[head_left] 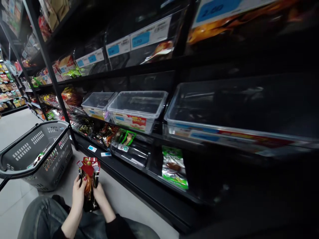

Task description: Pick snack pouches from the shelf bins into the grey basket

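Note:
Low in the head view, both my hands hold one snack packet (88, 177), red at the top and dark below, upright over my lap. My left hand (78, 194) grips its left edge, fingers wrapped round it. Pressed against the packet's right edge is my right hand (99, 195), its fingers curled. My knees in jeans show beneath. A grey shopping basket (37, 152) stands on the floor just left of the packet.
Black shop shelves run along the right. Clear plastic bins (137, 108) sit at mid height, a larger one (224, 113) further right. Packets fill the bottom shelf, among them a green one (173, 167). Pale floor opens to the left.

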Demonstrator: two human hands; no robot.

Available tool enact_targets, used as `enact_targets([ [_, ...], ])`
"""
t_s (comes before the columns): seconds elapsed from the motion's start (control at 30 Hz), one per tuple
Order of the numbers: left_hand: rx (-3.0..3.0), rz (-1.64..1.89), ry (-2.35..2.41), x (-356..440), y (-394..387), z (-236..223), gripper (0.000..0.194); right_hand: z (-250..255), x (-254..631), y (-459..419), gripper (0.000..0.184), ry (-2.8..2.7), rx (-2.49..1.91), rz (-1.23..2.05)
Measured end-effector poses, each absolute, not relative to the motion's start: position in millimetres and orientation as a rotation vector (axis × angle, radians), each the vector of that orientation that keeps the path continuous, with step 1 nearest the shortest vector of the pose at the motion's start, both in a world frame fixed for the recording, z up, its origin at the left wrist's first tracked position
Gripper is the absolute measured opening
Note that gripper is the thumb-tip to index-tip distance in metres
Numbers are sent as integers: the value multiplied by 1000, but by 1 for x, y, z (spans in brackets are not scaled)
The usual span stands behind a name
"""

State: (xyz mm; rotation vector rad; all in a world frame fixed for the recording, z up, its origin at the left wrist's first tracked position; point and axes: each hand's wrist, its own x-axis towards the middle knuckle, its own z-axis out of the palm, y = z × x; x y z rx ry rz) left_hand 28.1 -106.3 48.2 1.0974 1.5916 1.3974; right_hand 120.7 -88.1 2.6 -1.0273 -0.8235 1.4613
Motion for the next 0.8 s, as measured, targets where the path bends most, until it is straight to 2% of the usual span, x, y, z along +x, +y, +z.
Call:
enact_targets([
  [0.2, 1051, 1340, 1704, 31, -86, 28, 48, 8, 121, -94, 53, -835, -858, 1559],
  [0.4, 990, 1202, 1636, 23, -85, 26, 46, 10, 120, -103, 64, -742, -739, 1722],
  [0.8, 695, 1147, 1384, 14, -109, 33, 34, 10, 119, -105, 44, -971, -996, 1560],
])
